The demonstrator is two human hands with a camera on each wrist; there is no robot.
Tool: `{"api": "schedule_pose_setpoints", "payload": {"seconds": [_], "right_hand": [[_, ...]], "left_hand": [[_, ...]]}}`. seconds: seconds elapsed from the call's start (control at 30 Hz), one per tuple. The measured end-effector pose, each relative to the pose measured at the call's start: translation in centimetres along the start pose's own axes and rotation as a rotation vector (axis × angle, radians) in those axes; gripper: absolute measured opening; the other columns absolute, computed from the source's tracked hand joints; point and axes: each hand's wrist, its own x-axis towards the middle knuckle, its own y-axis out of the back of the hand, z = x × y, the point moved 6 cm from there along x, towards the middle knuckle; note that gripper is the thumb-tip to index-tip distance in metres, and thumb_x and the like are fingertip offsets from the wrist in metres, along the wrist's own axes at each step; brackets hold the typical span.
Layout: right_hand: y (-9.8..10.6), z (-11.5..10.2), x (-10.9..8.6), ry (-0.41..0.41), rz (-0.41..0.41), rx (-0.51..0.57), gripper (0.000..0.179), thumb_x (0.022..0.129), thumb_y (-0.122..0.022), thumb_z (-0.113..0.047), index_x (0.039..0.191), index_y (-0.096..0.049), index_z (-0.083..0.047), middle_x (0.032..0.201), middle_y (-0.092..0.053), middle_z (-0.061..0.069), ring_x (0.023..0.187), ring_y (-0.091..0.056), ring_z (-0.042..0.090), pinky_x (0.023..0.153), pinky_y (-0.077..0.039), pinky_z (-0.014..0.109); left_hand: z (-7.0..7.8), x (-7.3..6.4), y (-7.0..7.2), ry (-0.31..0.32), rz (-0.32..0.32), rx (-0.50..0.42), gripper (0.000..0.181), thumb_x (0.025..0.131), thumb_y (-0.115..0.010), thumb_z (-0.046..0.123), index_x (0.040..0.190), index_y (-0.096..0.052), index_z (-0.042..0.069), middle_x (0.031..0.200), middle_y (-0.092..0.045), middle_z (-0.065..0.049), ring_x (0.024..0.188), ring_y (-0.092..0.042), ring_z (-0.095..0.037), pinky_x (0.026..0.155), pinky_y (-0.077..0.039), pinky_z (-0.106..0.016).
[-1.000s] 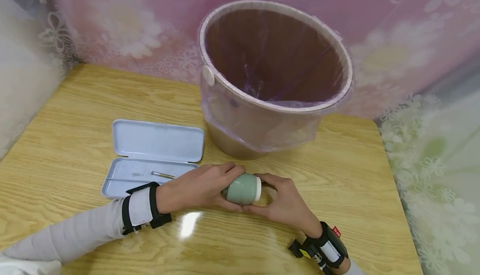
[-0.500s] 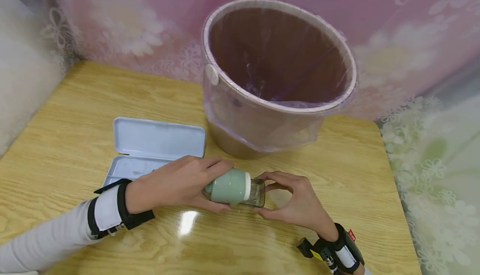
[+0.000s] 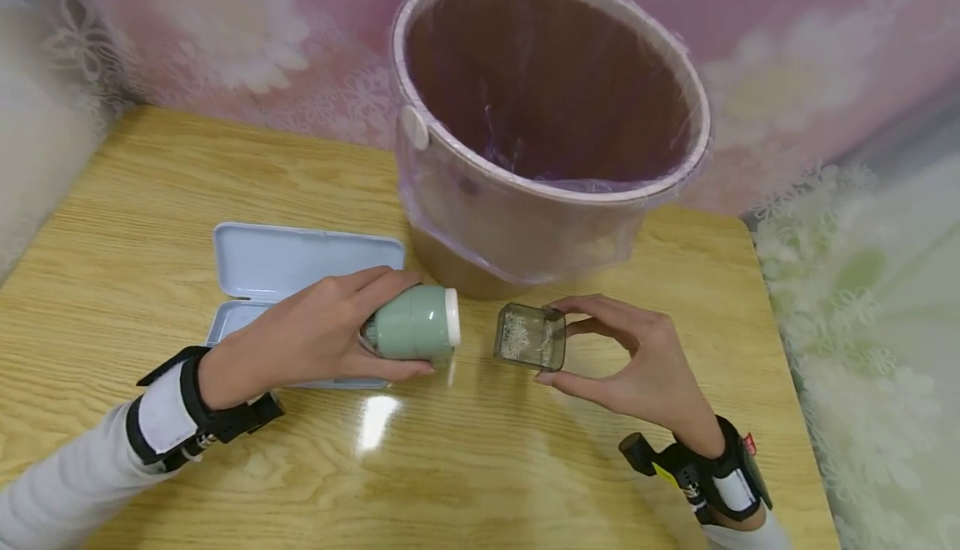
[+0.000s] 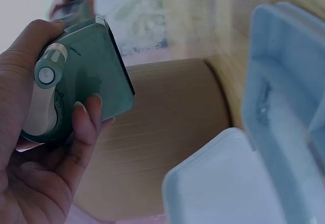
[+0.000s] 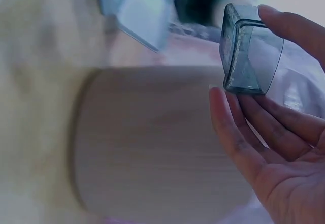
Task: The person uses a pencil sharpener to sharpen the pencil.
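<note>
My left hand (image 3: pixel 318 329) grips a green hand-crank pencil sharpener (image 3: pixel 412 322) on its side, its white end pointing right. The left wrist view shows its crank handle (image 4: pixel 50 70), with fingers curled about the body. To the right, my right hand (image 3: pixel 641 358) pinches a small clear shavings drawer (image 3: pixel 551 346) between thumb and fingers. Pale shavings (image 3: pixel 515 335) lie inside it. Drawer and sharpener are apart, both held in front of the bin. In the right wrist view the drawer's smoky walls (image 5: pixel 249 56) show between thumb and fingertips.
A large brown bin (image 3: pixel 465 258) lined with a thin clear purplish bag stands at the back of the wooden table (image 3: pixel 480 467). Left of it lies an opened light-blue pencil case (image 3: pixel 300 258), partly covered by my left hand. Flowered cloth hangs behind the table.
The clear drawer has come out of the sharpener's white end. My left hand has moved left with the sharpener, my right hand rightward with the drawer.
</note>
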Motion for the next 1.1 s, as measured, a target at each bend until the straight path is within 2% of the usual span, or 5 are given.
{"api": "schedule_pose_setpoints", "payload": {"seconds": [0.4,0.63,0.83,0.97,1.1], "right_hand": [[7.0,-6.3,3.3,0.325,-0.015,0.368,0.068,0.062,-0.092,0.009,0.118,-0.057,0.028,0.122,-0.068,0.029,0.107,-0.070,0.029,0.095,-0.057,0.031],[12.1,-6.6,7.0,0.406,0.162,0.452,0.069,0.051,-0.088,0.023,0.110,-0.054,0.034,0.114,-0.063,0.044,0.105,-0.067,0.044,0.093,-0.058,0.040],[13.8,-7.3,11.5,0.372,0.277,-0.078,0.061,0.060,-0.092,0.006,0.116,-0.068,0.015,0.116,-0.071,0.028,0.106,-0.068,0.033,0.098,-0.055,0.031],[13.1,-7.9,13.6,0.422,0.196,-0.687,0.059,0.072,-0.088,-0.007,0.128,-0.069,0.000,0.124,-0.071,0.018,0.114,-0.064,0.035,0.107,-0.048,0.028],[11.9,-7.9,14.8,0.465,0.010,-0.991,0.056,0.082,-0.078,0.000,0.135,-0.061,0.004,0.132,-0.062,0.025,0.125,-0.052,0.044,0.109,-0.048,0.045]], "left_hand": [[-0.5,-2.4,-2.4,0.068,-0.029,-0.031,0.071,0.076,-0.083,0.058,0.122,-0.060,0.009,0.098,-0.066,0.002,0.075,-0.061,-0.004,0.062,-0.053,-0.019],[-0.6,-2.8,-3.4,0.087,-0.047,-0.029,0.072,0.072,-0.088,0.053,0.123,-0.061,0.010,0.099,-0.067,0.002,0.074,-0.060,-0.003,0.063,-0.052,-0.019],[-0.3,-2.8,-4.2,0.060,-0.048,-0.013,0.074,0.070,-0.090,0.050,0.125,-0.061,0.010,0.105,-0.069,0.000,0.076,-0.063,-0.005,0.064,-0.054,-0.021],[-0.1,-2.8,-4.7,0.043,-0.051,-0.013,0.075,0.070,-0.090,0.050,0.125,-0.060,0.010,0.105,-0.068,0.000,0.074,-0.062,-0.004,0.062,-0.053,-0.019],[0.2,-2.6,-4.9,0.025,-0.049,0.003,0.075,0.070,-0.089,0.051,0.125,-0.060,0.009,0.105,-0.067,-0.001,0.071,-0.060,-0.004,0.061,-0.052,-0.018]]}}
